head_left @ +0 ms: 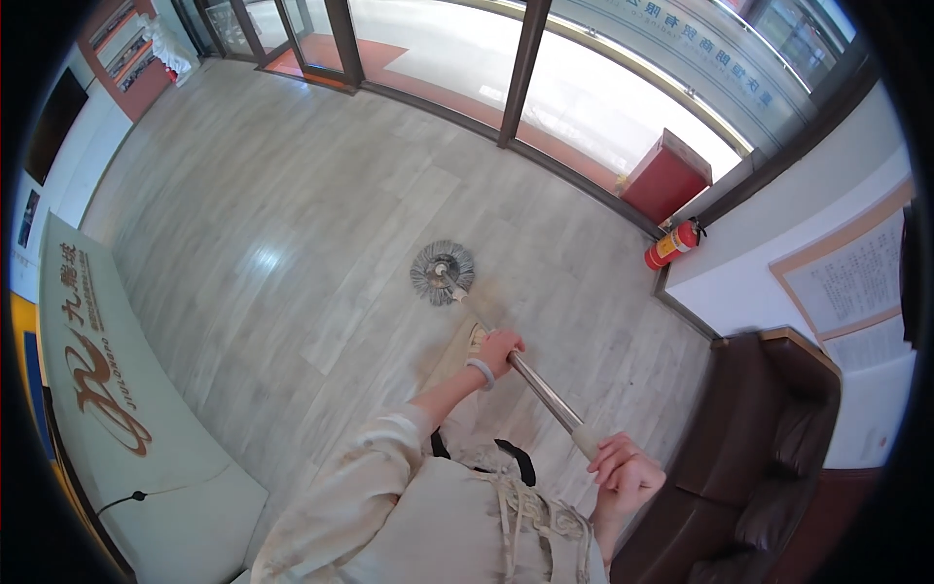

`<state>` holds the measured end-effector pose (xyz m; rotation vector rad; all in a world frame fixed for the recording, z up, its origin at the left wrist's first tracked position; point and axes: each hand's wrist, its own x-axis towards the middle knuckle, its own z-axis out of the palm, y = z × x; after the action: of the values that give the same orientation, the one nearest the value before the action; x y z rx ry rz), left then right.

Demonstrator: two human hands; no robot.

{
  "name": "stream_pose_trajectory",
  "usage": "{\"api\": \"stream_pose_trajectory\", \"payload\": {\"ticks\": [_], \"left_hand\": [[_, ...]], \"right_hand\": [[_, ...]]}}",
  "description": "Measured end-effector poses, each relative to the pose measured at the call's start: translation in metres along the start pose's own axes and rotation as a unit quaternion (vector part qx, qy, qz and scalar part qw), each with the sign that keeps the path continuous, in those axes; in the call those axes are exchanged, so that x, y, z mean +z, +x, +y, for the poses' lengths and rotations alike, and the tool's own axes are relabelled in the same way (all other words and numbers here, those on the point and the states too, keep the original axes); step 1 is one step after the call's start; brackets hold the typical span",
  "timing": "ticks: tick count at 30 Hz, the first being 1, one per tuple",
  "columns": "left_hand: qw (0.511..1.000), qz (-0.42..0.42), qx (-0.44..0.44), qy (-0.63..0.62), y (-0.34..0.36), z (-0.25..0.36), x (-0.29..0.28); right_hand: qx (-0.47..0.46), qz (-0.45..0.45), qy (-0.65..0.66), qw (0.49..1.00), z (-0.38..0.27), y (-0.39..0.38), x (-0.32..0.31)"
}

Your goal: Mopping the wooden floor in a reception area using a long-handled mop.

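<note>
A mop (547, 393) with a metal pole slants from the lower right up to its round grey string head (443, 273), which lies spread on the floor ahead of me. My left hand (498, 351) is closed round the middle of the pole, with a pale band at the wrist. Higher on the pole, my right hand (626, 474) grips the light-coloured end section, fingers wrapped over it. Part of my shoe (478, 339) shows just past my left hand.
Grey wood-look floor (321, 214) spreads around the mop head. A brown leather sofa (730, 428) stands at my right, near a red fire extinguisher (671, 244) by the wall. Glass doors (438, 58) line the far side. A white curved counter (156, 389) with lettering is at left.
</note>
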<state>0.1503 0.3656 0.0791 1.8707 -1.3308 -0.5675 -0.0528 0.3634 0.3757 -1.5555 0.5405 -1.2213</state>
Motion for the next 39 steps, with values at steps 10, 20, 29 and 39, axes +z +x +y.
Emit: {"api": "stream_pose_trajectory", "payload": {"ticks": [10, 20, 29, 39], "left_hand": [[0.987, -0.155, 0.037, 0.032, 0.069, 0.019, -0.004], [0.970, -0.215, -0.043, -0.107, 0.189, -0.003, 0.005], [0.966, -0.176, 0.176, -0.076, 0.379, 0.061, 0.058], [0.996, 0.042, 0.038, -0.062, 0.575, 0.011, 0.165]], "right_hand": [[0.052, -0.016, 0.170, 0.984, 0.058, 0.177, -0.062], [0.116, -0.053, 0.198, 0.972, 0.141, 0.310, -0.068], [-0.045, 0.032, 0.030, 0.998, 0.114, 0.372, -0.116], [-0.072, -0.001, -0.068, 0.995, 0.250, 0.452, -0.153]]}}
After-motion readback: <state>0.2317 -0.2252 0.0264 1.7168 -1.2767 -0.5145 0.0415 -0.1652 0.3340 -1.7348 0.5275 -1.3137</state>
